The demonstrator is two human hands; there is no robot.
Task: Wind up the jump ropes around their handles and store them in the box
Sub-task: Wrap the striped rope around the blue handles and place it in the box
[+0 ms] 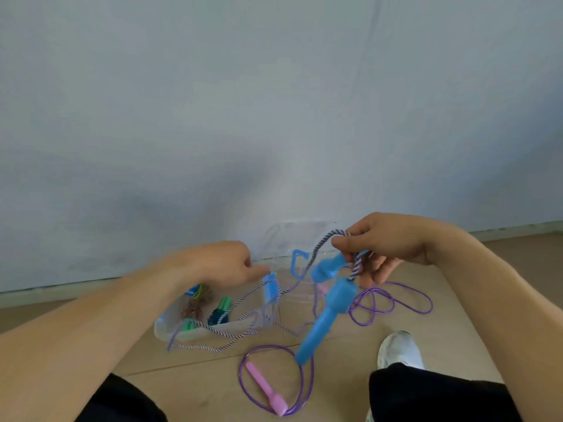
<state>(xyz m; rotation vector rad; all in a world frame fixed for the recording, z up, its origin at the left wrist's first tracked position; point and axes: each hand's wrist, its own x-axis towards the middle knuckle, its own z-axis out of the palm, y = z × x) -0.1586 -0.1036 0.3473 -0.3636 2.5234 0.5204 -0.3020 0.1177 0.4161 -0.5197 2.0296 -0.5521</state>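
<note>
Blue-handled jump rope with a striped blue-and-white braided cord hung from the right hand, which pinched a loop of cord while both plastic handles dangled below, as the blurred left hand, its fingers curled, appeared to pinch another stretch of cord above the clear plastic storage box on the floor. Wound ropes with green handles lay inside the box, partly hidden by the left wrist, and a pink-handled purple rope lay loose nearby; no writing could be read anywhere.
</note>
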